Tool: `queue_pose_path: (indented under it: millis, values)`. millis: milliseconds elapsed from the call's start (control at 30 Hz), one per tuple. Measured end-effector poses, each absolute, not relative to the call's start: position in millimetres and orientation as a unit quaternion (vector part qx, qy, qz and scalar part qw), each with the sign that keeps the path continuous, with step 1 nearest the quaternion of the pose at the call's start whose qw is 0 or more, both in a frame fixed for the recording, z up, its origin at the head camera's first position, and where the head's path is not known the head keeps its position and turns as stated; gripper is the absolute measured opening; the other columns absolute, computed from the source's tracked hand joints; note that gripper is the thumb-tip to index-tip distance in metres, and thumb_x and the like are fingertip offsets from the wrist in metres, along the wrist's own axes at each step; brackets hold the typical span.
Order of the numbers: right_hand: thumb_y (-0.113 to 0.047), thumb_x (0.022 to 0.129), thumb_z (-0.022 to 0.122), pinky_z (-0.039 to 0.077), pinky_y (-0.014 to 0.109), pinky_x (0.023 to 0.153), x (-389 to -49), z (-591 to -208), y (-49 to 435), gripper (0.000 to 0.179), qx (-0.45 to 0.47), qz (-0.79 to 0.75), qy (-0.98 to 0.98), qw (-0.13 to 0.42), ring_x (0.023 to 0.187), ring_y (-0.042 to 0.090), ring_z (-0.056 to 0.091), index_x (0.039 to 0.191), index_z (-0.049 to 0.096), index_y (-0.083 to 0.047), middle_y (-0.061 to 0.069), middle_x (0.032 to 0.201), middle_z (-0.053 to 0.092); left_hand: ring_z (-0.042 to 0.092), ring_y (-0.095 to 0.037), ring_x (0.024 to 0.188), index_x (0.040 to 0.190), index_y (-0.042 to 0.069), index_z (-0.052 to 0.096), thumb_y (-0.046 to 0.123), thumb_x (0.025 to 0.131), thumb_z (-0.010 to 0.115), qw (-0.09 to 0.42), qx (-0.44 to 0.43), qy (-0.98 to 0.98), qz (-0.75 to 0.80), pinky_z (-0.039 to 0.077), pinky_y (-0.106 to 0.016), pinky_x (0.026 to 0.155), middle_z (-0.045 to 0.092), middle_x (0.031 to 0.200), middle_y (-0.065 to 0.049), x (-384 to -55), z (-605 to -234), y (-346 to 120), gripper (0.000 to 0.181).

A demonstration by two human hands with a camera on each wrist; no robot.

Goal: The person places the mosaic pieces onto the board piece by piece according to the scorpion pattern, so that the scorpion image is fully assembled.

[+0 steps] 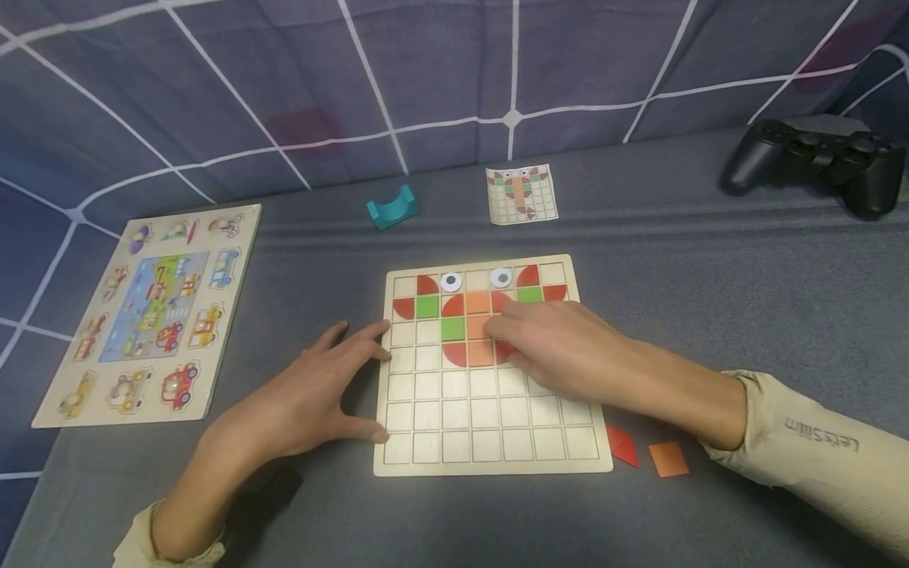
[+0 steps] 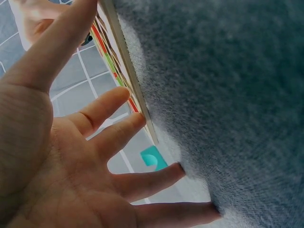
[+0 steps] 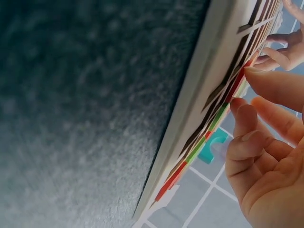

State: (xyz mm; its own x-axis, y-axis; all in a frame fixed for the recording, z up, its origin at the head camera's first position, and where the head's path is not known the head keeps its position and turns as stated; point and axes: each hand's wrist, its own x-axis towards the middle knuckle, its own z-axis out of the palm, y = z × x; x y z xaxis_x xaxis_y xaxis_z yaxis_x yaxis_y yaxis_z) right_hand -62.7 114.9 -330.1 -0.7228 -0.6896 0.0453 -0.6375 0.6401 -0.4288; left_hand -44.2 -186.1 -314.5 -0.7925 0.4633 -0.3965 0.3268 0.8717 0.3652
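A square wooden grid board (image 1: 419, 410) lies on the grey cloth, partly filled with red, green and orange tiles and two eye discs. My left hand (image 1: 312, 402) is spread at its left side; thumb and two fingertips touch the edge. Over the right middle of the grid, my right hand (image 1: 561, 339) has its thumb and curled index finger about a red quarter-circle tile (image 3: 236, 86), pinching it at the board surface. Beside it runs an orange column (image 1: 480, 353). The right hand hides some cells in the head view.
A red tile (image 1: 622, 446) and an orange square tile (image 1: 668, 459) lie right of the board. Behind it are a pattern card (image 1: 522, 207) and a teal arch piece (image 1: 394, 209). A picture puzzle (image 1: 192, 315) lies left; a black game controller (image 1: 817, 162) is back right.
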Motion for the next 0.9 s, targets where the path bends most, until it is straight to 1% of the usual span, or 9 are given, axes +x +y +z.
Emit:
queue_pose_path:
  millis: [100, 200, 333, 400, 500, 633, 800, 900]
  values:
    - [-0.001, 0.085, 0.067, 0.044, 0.026, 0.056, -61.2, -329.6, 118.3, 0.02, -0.372, -0.216, 0.901, 0.055, 0.069, 0.012, 0.05, 0.101, 0.069, -0.013, -0.006, 0.084, 0.057, 0.014, -0.049, 0.144, 0.13, 0.018, 0.053, 0.048, 0.064, 0.09, 0.243, 0.211, 0.936, 0.14, 0.017, -0.079, 0.1, 0.026, 0.161, -0.002, -44.0, -314.6, -186.4, 0.081]
    - [0.001, 0.083, 0.065, 0.048, 0.03, 0.061, -57.7, -328.8, 125.4, 0.023, -0.375, -0.224, 0.898, 0.058, 0.074, 0.011, 0.054, 0.101, 0.069, -0.013, -0.006, 0.087, 0.059, 0.014, -0.05, 0.144, 0.13, 0.018, 0.053, 0.048, 0.064, 0.09, 0.244, 0.21, 0.936, 0.141, 0.017, -0.079, 0.1, 0.026, 0.161, -0.002, -43.8, -314.6, -186.7, 0.081]
    - [-0.005, 0.085, 0.068, 0.051, 0.035, 0.071, -49.6, -327.4, 140.4, 0.027, -0.362, -0.241, 0.897, 0.081, 0.083, 0.009, 0.058, 0.11, 0.069, -0.014, -0.006, 0.098, 0.065, 0.013, -0.049, 0.144, 0.131, 0.018, 0.053, 0.048, 0.066, 0.089, 0.246, 0.21, 0.936, 0.142, 0.017, -0.079, 0.1, 0.025, 0.161, 0.0, -44.0, -314.3, -187.1, 0.08]
    - [-0.008, 0.086, 0.071, 0.051, 0.036, 0.074, -44.5, -326.8, 149.7, 0.029, -0.352, -0.25, 0.898, 0.088, 0.085, 0.008, 0.058, 0.114, 0.069, -0.014, -0.006, 0.101, 0.065, 0.013, -0.049, 0.144, 0.131, 0.019, 0.053, 0.047, 0.066, 0.089, 0.246, 0.21, 0.936, 0.142, 0.017, -0.078, 0.1, 0.024, 0.161, 0.001, -44.2, -313.9, -187.3, 0.08]
    - [-0.01, 0.085, 0.074, 0.05, 0.032, 0.07, -36.3, -327.5, 165.3, 0.03, -0.345, -0.264, 0.897, 0.086, 0.08, 0.005, 0.055, 0.114, 0.068, -0.014, -0.009, 0.1, 0.063, 0.013, -0.049, 0.144, 0.131, 0.019, 0.053, 0.047, 0.066, 0.089, 0.247, 0.21, 0.935, 0.142, 0.017, -0.078, 0.101, 0.024, 0.161, 0.001, -44.6, -313.4, -186.8, 0.08]
    - [-0.013, 0.083, 0.077, 0.047, 0.025, 0.064, -24.9, -330.0, 183.9, 0.031, -0.329, -0.268, 0.901, 0.087, 0.073, -0.001, 0.05, 0.113, 0.068, -0.018, -0.014, 0.098, 0.06, 0.013, -0.05, 0.144, 0.131, 0.019, 0.053, 0.048, 0.067, 0.089, 0.249, 0.211, 0.934, 0.143, 0.017, -0.078, 0.101, 0.024, 0.161, 0.001, -44.8, -313.5, -186.7, 0.079]
    - [-0.024, 0.086, 0.078, 0.046, 0.024, 0.063, -12.3, -331.8, 205.9, 0.035, -0.305, -0.263, 0.908, 0.119, 0.074, -0.004, 0.049, 0.118, 0.067, -0.024, -0.02, 0.099, 0.058, 0.012, -0.049, 0.144, 0.131, 0.019, 0.053, 0.047, 0.067, 0.089, 0.251, 0.213, 0.933, 0.149, 0.017, -0.077, 0.102, 0.022, 0.162, 0.003, -44.5, -314.1, -188.2, 0.079]
    - [-0.029, 0.085, 0.079, 0.044, 0.022, 0.06, -4.1, -335.2, 218.3, 0.037, -0.295, -0.256, 0.911, 0.131, 0.07, -0.005, 0.047, 0.12, 0.065, -0.027, -0.022, 0.095, 0.055, 0.012, -0.05, 0.144, 0.131, 0.019, 0.052, 0.048, 0.067, 0.089, 0.252, 0.213, 0.932, 0.149, 0.018, -0.077, 0.102, 0.022, 0.162, 0.003, -44.7, -314.4, -188.4, 0.079]
